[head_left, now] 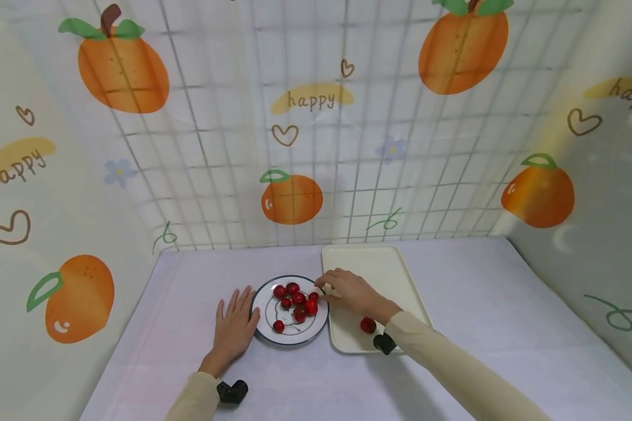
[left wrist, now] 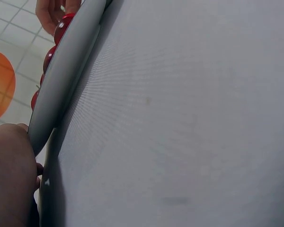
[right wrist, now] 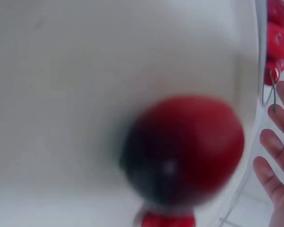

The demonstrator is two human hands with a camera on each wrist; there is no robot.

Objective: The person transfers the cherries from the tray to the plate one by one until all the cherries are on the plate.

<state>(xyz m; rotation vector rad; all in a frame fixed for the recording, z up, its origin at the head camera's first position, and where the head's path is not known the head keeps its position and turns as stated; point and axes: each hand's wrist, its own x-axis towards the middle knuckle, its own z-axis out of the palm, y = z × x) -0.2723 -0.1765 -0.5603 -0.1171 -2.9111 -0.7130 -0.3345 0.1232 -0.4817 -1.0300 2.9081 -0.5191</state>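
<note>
A white plate [head_left: 266, 334] with a dark blue rim holds several red cherries [head_left: 298, 299]; one near the front trails a stem. My left hand [head_left: 235, 331] lies flat with fingers spread against the plate's left edge, the thumb at the rim. Over the plate's right rim reaches my right hand [head_left: 351, 291], its thumb and index finger apart beside a cherry [right wrist: 271, 73]. That cherry's green stem [right wrist: 274, 97] hangs at the fingertips in the right wrist view. The other right fingers are spread. A dark red fruit [head_left: 368, 325] sits in the cream tray [head_left: 379, 260] below the right wrist.
The tray stands just right of the plate, partly hidden by the right arm. In the right wrist view another red fruit [right wrist: 168, 220] shows behind the large blurred one. A white cloth [head_left: 479, 304] covers the table, and a printed curtain [head_left: 216, 146] hangs behind it.
</note>
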